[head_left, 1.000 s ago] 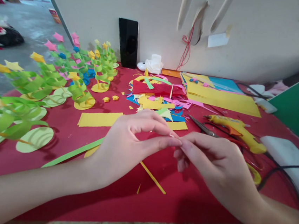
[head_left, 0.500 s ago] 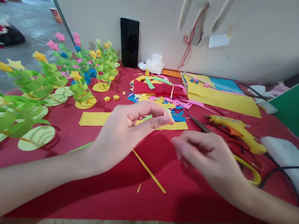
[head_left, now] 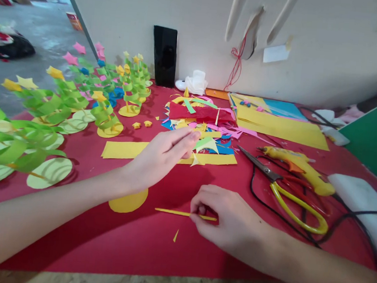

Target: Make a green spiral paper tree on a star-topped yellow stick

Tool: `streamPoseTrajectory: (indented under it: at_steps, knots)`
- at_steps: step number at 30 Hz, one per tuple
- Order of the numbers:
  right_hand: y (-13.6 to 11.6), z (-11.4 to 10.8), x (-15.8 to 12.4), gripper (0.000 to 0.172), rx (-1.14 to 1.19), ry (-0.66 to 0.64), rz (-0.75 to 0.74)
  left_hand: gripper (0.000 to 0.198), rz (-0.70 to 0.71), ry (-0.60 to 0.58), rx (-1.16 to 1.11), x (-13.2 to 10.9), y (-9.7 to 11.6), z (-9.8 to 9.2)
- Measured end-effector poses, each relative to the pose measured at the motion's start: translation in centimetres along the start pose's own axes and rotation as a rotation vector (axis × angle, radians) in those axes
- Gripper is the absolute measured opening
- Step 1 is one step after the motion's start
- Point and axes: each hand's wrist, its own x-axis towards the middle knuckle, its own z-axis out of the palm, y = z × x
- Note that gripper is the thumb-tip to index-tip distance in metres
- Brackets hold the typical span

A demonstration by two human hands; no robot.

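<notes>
My right hand [head_left: 224,214] pinches a thin yellow paper stick [head_left: 171,211] just above the red tabletop, thumb and forefinger closed on it. My left hand [head_left: 170,155] hangs over a yellow paper strip [head_left: 121,149], its fingers pressed together; whatever lies inside them is hidden. Close by its fingertips are pale scraps [head_left: 208,145] at the front of the cuttings. A yellow paper disc [head_left: 129,201] lies partly under my left wrist. In front of the stick is a tiny yellow sliver [head_left: 176,235].
Green paper plants with star tops [head_left: 57,97] stand along the left. Scissors [head_left: 284,188], a yellow glue gun [head_left: 297,165] and a black cable lie at right. A dark phone [head_left: 164,57] leans on the back panel, left of yellow sheets [head_left: 283,128]. Two small stars [head_left: 142,124] lie mid-left.
My right hand has come down and left, taking hold of the yellow stick and turning it level. My left hand has drawn back leftward. The pale scrap has left its fingertips.
</notes>
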Motion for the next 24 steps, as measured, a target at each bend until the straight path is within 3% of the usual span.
streamPoseTrajectory:
  at_steps: [5, 10, 14, 20, 24]
  knots:
    - [-0.3, -1.2, 0.0, 0.009, 0.181, -0.007, 0.005, 0.02, -0.013, -0.069, 0.257, 1.0, 0.3, -1.6]
    - [-0.9, -2.7, -0.1, 0.005, 0.306, -0.1, 0.105, 0.011, -0.103, -0.006, 0.299, 1.7, -0.6, -2.5]
    - [-0.8, -3.8, 0.0, 0.004, 0.438, -0.078, 0.145, 0.021, -0.074, -0.036, 0.409, 1.7, -1.3, -2.3]
    - [-0.1, -4.9, 0.7, 0.015, 0.824, -0.078, 0.235, 0.034, -0.007, -0.093, 0.499, 1.5, -2.1, -1.5]
    - [0.1, -5.1, 0.8, 0.007, 1.044, -0.039, 0.202, 0.022, 0.005, -0.113, 0.49, 1.6, -2.8, -1.2]
